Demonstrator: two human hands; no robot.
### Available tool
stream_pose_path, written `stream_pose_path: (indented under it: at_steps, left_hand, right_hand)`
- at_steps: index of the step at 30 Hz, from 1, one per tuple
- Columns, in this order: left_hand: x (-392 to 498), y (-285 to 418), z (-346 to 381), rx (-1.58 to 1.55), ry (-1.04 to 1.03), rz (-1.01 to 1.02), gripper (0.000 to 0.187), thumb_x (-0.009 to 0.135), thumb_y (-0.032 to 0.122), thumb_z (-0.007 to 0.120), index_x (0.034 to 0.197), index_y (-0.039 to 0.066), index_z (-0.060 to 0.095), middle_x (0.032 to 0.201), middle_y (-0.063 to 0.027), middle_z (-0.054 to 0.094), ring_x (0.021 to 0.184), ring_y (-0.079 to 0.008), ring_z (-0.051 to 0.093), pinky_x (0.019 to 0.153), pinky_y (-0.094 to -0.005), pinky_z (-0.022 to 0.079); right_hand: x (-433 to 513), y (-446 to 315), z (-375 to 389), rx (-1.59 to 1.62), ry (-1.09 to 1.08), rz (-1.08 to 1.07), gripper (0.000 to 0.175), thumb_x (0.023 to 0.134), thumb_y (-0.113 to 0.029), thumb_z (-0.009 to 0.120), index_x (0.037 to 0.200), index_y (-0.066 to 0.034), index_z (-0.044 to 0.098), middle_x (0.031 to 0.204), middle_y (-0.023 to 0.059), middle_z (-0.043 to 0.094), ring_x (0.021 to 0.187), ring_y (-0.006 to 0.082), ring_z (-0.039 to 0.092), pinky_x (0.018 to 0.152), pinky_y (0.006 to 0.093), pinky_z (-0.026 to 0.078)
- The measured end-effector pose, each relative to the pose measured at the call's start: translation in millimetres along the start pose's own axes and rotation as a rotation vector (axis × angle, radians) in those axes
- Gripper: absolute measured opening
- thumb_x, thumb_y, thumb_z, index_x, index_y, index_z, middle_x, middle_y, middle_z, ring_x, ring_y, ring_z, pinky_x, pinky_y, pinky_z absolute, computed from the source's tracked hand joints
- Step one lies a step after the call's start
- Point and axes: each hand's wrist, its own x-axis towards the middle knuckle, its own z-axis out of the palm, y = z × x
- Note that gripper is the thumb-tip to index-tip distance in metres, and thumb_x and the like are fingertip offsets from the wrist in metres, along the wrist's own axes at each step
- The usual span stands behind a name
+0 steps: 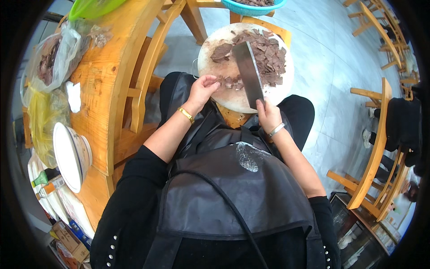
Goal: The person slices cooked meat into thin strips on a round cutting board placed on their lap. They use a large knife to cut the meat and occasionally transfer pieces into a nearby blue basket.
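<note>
A round white cutting board rests on a wooden chair seat between my knees. My right hand grips a cleaver, its broad dark blade slanting across the board. Sliced dark cooked meat is heaped on the board's far right part, partly behind the blade. A larger uncut chunk of meat lies at the far left. Small meat pieces form a short row left of the blade. My left hand is at the row's left end, thumb and fingertips close together; whether a piece is between them is unclear.
A wooden table on the left carries a clear bag of meat, a yellow plastic bag and a tilted white bowl. A blue basket of meat stands beyond the board. Wooden chairs line the right, with a person nearby.
</note>
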Motion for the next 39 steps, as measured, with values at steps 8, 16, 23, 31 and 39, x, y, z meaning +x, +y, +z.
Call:
stream_pose_path:
  at_steps: [8, 16, 23, 31, 39]
  left_hand:
    - [-5.1, -25.5, -10.6, 0.467, 0.164, 0.351, 0.005, 0.079, -0.002, 0.064, 0.084, -0.004, 0.063, 0.088, -0.0098, 0.057, 0.073, -0.0171, 0.065, 0.069, -0.0256, 0.052]
    - [-15.2, -16.0, -4.6, 0.572, 0.029, 0.418, 0.009, 0.076, -0.002, 0.064, 0.086, -0.002, 0.062, 0.087, -0.0093, 0.056, 0.069, -0.0182, 0.062, 0.067, -0.0263, 0.051]
    - [-13.8, -14.0, -3.3, 0.664, 0.004, 0.379, 0.010, 0.076, 0.000, 0.068, 0.083, -0.002, 0.062, 0.083, -0.0087, 0.058, 0.071, -0.0171, 0.062, 0.066, -0.0263, 0.052]
    - [-10.8, -21.5, -5.0, 0.635, 0.013, 0.352, 0.010, 0.076, 0.000, 0.070, 0.079, -0.003, 0.061, 0.083, -0.0083, 0.059, 0.071, -0.0154, 0.063, 0.066, -0.0256, 0.053]
    - [-17.1, -17.4, -0.2, 0.729, -0.045, 0.446, 0.012, 0.073, 0.001, 0.068, 0.081, -0.002, 0.059, 0.081, -0.0090, 0.057, 0.068, -0.0163, 0.062, 0.063, -0.0266, 0.052]
  right_hand:
    - [8.0, -32.1, 26.7, -0.324, -0.207, -0.203, 0.020, 0.092, -0.025, 0.050, 0.089, -0.0055, 0.048, 0.063, 0.0221, 0.058, 0.061, 0.0420, 0.058, 0.058, 0.0511, 0.045]
    - [17.9, -46.3, 32.3, -0.360, -0.268, -0.076, 0.021, 0.093, -0.026, 0.046, 0.093, -0.0048, 0.048, 0.067, 0.0247, 0.060, 0.065, 0.0436, 0.059, 0.061, 0.0525, 0.045]
    - [18.4, -54.6, 30.5, -0.399, -0.314, -0.042, 0.023, 0.093, -0.025, 0.046, 0.095, -0.0023, 0.048, 0.069, 0.0252, 0.061, 0.067, 0.0431, 0.060, 0.063, 0.0516, 0.046]
    - [30.7, -32.7, 38.3, -0.268, -0.334, -0.094, 0.025, 0.091, -0.024, 0.048, 0.091, 0.0006, 0.051, 0.071, 0.0276, 0.060, 0.068, 0.0444, 0.059, 0.066, 0.0519, 0.047]
    - [57.2, -40.2, 70.9, -0.331, -0.260, -0.094, 0.023, 0.091, -0.025, 0.048, 0.094, -0.0014, 0.050, 0.071, 0.0257, 0.061, 0.067, 0.0432, 0.060, 0.063, 0.0513, 0.047]
